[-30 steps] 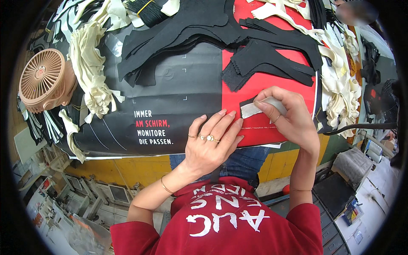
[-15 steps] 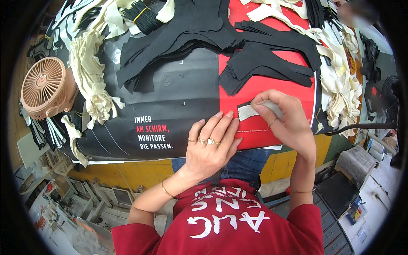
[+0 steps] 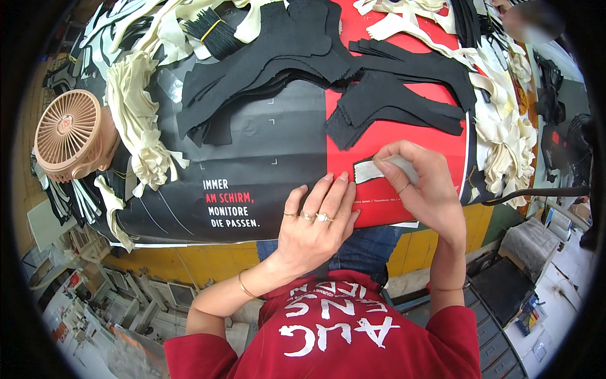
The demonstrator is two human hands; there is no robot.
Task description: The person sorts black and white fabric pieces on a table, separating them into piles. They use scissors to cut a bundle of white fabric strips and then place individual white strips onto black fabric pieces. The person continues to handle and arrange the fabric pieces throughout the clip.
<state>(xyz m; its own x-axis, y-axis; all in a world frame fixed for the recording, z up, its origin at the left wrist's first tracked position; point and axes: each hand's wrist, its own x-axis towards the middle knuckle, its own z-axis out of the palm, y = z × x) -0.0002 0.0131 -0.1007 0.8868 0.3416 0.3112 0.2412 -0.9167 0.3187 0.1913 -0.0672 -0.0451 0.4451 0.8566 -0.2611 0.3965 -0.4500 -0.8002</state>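
My left hand (image 3: 319,221) lies flat on the printed black-and-red sheet (image 3: 297,148), fingers stretched out and holding nothing. To its right, my right hand (image 3: 421,182) pinches a small pale grey strip (image 3: 366,172) between thumb and forefinger. The strip has a dark edge along its far side, and its left end sticks out over the red part of the sheet. Part of it is hidden by my fingers. Beyond my hands rests a fan of black cut fabric pieces (image 3: 385,101), with a larger stack of black fabric pieces (image 3: 265,63) to the left.
A pink fan (image 3: 68,134) stands at the left edge of the table. Cream fabric strips (image 3: 134,107) lie beside it, with more cream strips (image 3: 508,142) at the far right. A bundle of black strips (image 3: 213,33) is tied with a yellow band. A black cable (image 3: 536,191) runs in from the right.
The view has shifted slightly, so the table appears a little lower. My left hand stays flat, and my right hand keeps its pinch on the strip in about the same place.
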